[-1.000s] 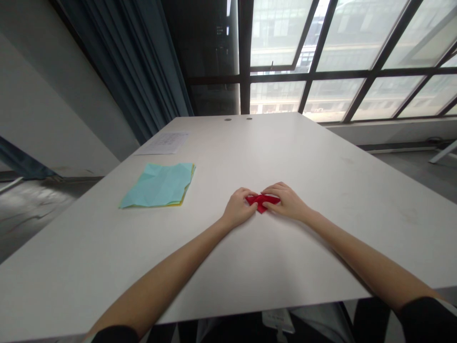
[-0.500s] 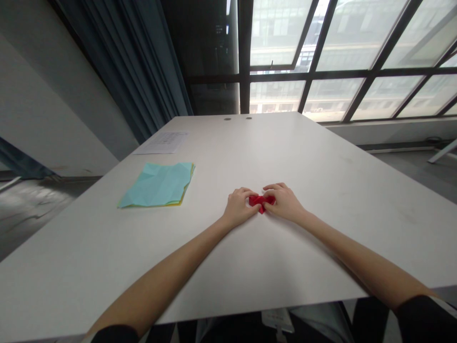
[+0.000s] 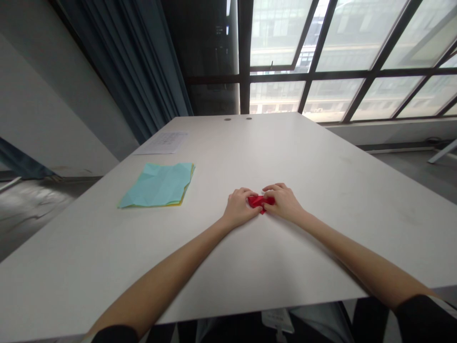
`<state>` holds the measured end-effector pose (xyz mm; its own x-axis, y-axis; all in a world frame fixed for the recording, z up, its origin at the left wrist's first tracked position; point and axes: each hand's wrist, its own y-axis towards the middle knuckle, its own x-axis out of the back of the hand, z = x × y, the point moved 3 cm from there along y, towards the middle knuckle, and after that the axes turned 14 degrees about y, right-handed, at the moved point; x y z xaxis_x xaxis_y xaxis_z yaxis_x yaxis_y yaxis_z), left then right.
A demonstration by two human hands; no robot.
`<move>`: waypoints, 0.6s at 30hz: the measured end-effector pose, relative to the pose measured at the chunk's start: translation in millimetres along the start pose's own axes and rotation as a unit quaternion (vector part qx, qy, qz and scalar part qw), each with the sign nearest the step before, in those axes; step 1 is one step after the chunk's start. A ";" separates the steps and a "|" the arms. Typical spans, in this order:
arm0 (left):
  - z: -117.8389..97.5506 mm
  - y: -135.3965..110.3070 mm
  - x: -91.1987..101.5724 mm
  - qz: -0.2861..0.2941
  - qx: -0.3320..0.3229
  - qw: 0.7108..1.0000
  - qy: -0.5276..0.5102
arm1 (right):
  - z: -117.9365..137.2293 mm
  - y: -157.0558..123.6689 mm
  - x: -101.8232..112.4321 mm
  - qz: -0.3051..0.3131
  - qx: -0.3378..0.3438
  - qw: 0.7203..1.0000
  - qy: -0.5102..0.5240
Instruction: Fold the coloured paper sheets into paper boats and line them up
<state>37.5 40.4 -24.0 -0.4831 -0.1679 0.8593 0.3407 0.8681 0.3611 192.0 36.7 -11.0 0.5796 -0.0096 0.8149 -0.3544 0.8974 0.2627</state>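
Observation:
A small piece of folded red paper [image 3: 256, 201] lies on the white table between my hands, its lower end coming to a point. My left hand [image 3: 238, 206] grips its left side, thumb at the near edge and fingers at the far edge. On the other side, my right hand [image 3: 283, 202] pinches the right part with thumb and index finger, the other fingers curled above. My fingertips cover parts of the paper, so its full shape is hidden.
To the left rests a stack of light blue and yellow paper sheets [image 3: 159, 185]. Behind it lies a printed white sheet [image 3: 162, 143]. The white table [image 3: 228, 271] runs back toward large windows, with two round grommets [image 3: 227, 119] near its far edge.
My left thumb has shifted very slightly to the right along the red paper's near edge. Otherwise both hands and the paper stay in place.

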 end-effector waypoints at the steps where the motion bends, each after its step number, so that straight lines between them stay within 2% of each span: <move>1: -0.1 -0.2 -0.3 0.002 -0.002 1.000 0.003 | 0.3 -0.2 0.1 0.004 0.000 1.000 -0.002; 14: -1.8 1.1 0.9 0.033 -0.007 0.999 0.027 | 4.5 7.7 5.7 0.072 0.009 0.995 -0.062; 18: -1.4 1.2 2.1 0.034 0.032 0.998 0.045 | -15.6 20.9 20.9 0.078 -0.011 0.993 -0.092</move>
<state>38.1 40.5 -21.3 -0.3853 -0.1454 0.9113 0.3176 0.9063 0.2789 208.1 62.2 3.4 0.3739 0.0524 0.9260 -0.4132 0.9033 0.1157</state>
